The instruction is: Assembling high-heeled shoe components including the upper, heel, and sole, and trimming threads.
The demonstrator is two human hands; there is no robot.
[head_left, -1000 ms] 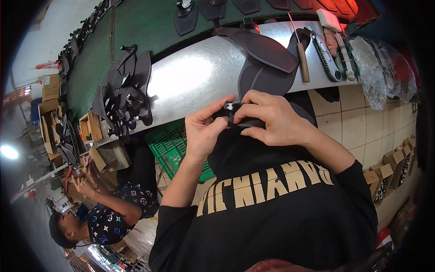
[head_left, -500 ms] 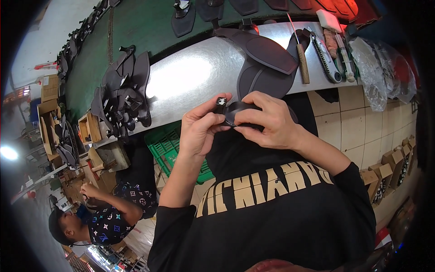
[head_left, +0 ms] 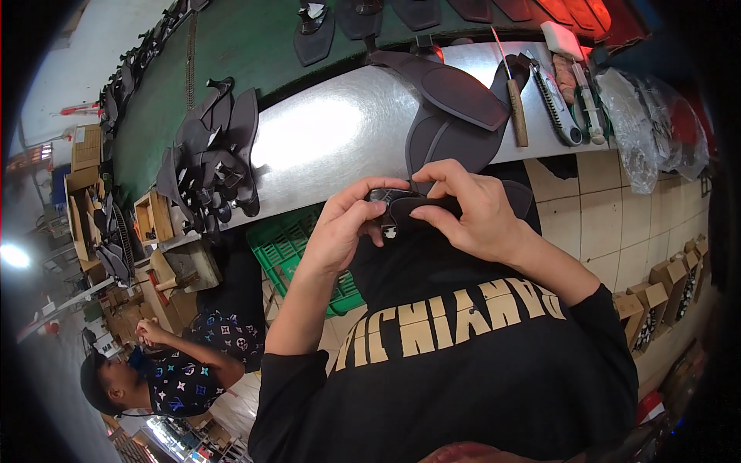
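While both hands (head_left: 417, 216) still pinch it, sandal sole (head_left: 401, 207) – (dark) – sits lower.

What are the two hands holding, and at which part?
Both hold one dark sandal sole: left hand at its left end by the strap, right hand over its middle.

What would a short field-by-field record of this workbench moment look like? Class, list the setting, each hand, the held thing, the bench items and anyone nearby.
Setting: shiny metal workbench beside a green belt
Left hand: grips the dark sandal piece at its left end
Right hand: pinches the same piece from above
On bench: dark soles, pile of black straps, wooden-handled tool, utility knife
Below bench: green crate
Nearby: a seated co-worker, lower left
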